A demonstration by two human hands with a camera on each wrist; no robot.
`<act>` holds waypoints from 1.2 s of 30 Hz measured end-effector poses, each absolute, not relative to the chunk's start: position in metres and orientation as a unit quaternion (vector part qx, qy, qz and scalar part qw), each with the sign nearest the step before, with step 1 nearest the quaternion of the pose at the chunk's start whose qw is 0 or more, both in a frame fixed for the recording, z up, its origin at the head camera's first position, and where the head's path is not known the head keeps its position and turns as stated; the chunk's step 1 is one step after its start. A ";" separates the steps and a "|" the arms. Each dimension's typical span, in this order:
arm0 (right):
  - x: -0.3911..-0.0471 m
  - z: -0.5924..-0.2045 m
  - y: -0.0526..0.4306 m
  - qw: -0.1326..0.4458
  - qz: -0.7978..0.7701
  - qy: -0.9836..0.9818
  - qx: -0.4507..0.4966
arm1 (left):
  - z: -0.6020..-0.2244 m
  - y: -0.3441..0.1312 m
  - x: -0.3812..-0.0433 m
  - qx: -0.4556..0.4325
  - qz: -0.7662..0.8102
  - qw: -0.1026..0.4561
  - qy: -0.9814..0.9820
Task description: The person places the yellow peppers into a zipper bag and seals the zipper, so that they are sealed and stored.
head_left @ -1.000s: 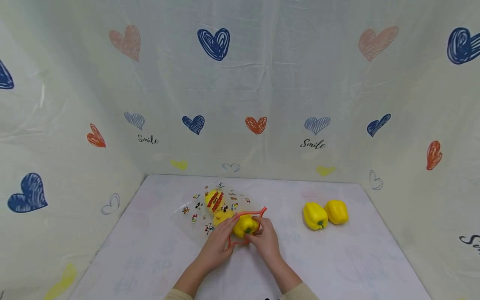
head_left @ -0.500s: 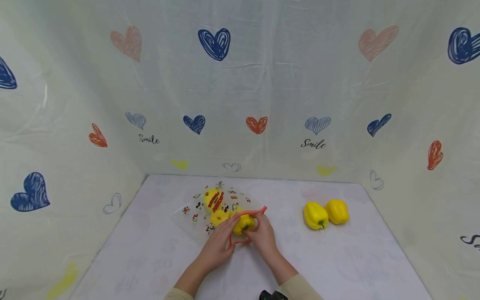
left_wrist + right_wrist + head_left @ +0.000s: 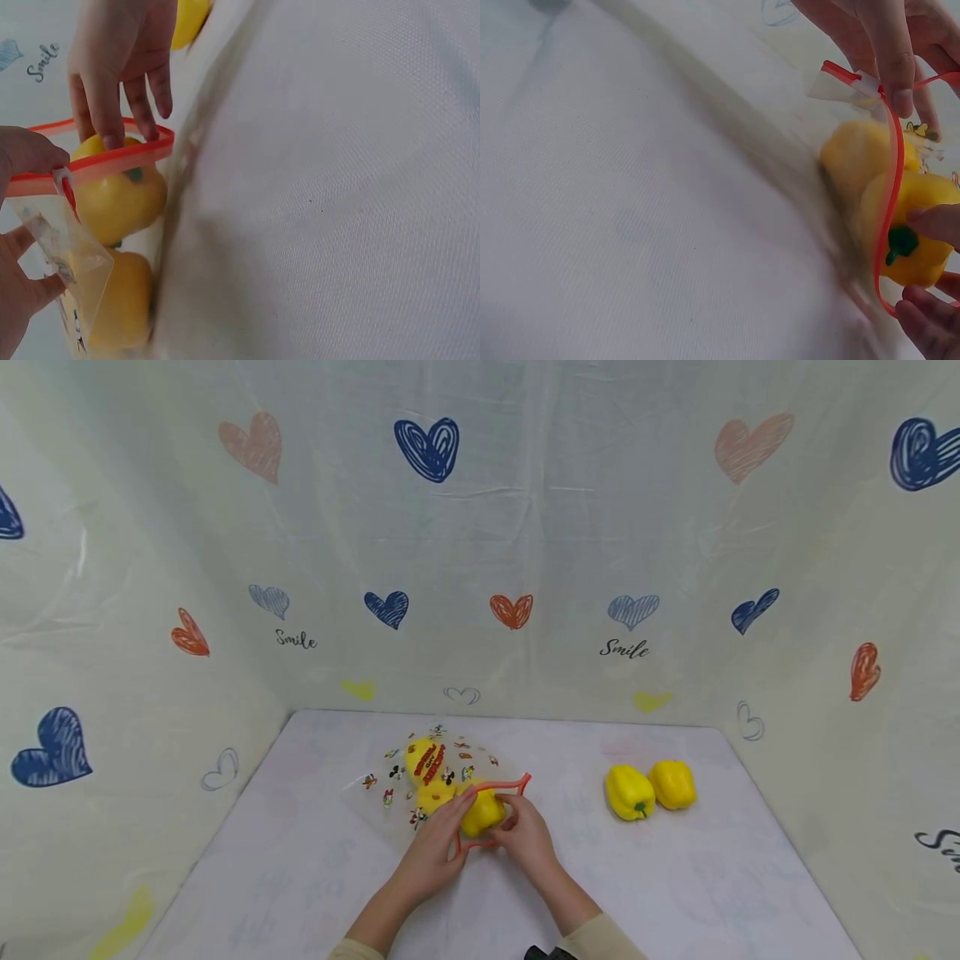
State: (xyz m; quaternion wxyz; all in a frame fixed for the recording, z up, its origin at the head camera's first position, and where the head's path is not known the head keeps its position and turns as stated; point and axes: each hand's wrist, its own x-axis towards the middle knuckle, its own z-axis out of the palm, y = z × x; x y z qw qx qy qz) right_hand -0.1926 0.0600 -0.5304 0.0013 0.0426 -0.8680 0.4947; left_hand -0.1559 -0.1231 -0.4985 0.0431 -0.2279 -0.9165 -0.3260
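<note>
A clear zip bag (image 3: 375, 817) with cartoon prints and a red-edged mouth lies on the table, its opening facing right. My left hand (image 3: 435, 842) holds the bag at its red rim (image 3: 889, 202), thumb at the edge and fingers along the film. A yellow bell pepper (image 3: 483, 811) sits just inside the mouth. My right hand (image 3: 528, 833) reaches into the opening and holds this pepper, its thumb (image 3: 937, 225) on one side and fingers below. The pepper's green stem (image 3: 902, 242) points out of the bag. Deeper inside lies another yellow bell pepper (image 3: 124, 296).
Two more yellow bell peppers, one with its stem forward (image 3: 630, 792) and one behind it (image 3: 673, 784), stand at the right of the white table (image 3: 712, 877). A heart-printed curtain (image 3: 555, 527) rises along the back and sides.
The pepper in the bag's mouth has moved slightly left, deeper into the bag, and turned so its stem no longer shows in the head view. My right hand has shifted left with it.
</note>
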 end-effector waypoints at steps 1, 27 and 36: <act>-0.192 -0.530 0.061 -0.002 0.498 -0.866 0.043 | -0.498 -0.123 -0.156 -0.227 -0.326 0.041 -0.917; -0.179 -0.523 0.100 0.049 0.558 -0.828 0.021 | -0.501 -0.119 -0.156 -0.222 -0.316 0.060 -0.920; -0.179 -0.515 0.124 0.063 0.549 -0.833 -0.018 | -0.499 -0.122 -0.156 -0.210 -0.322 0.031 -0.923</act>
